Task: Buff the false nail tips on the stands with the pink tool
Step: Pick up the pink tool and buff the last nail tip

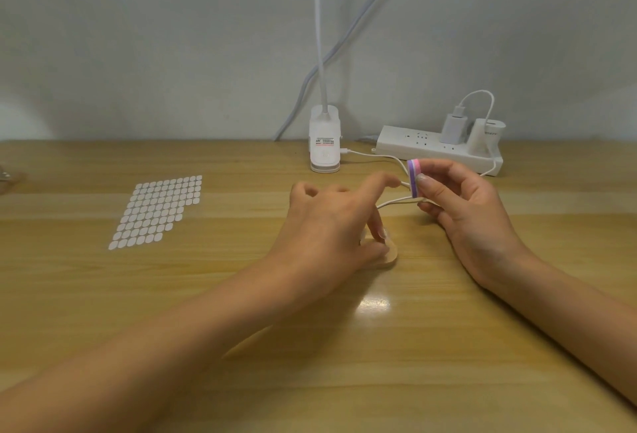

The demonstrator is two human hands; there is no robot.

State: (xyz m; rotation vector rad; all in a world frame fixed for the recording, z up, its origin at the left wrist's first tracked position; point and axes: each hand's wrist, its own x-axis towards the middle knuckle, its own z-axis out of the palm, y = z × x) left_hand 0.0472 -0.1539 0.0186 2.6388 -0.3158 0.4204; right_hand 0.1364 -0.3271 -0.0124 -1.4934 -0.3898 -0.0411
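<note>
Right hand [472, 212] holds up the pink tool [414, 177]; left hand [331, 222] is on the stand [389, 255].
The right thumb and fingers pinch the tool upright above the worktop [241, 295]. The left fingers pinch the small beige stand on the worktop, with the index finger stretched out. The nail tip is hidden.

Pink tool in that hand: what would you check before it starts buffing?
1. Pink tool firmly held by the right hand: ok.
2. Stand steadied by the left hand: ok, fingers rest on it.
3. Nail tip seated on the stand: cannot tell, fingers hide it.
4. Tool down at the stand: not ok, it is held above and apart from it.
5. White cable out of the way: not ok, it lies between tool and stand.
</note>
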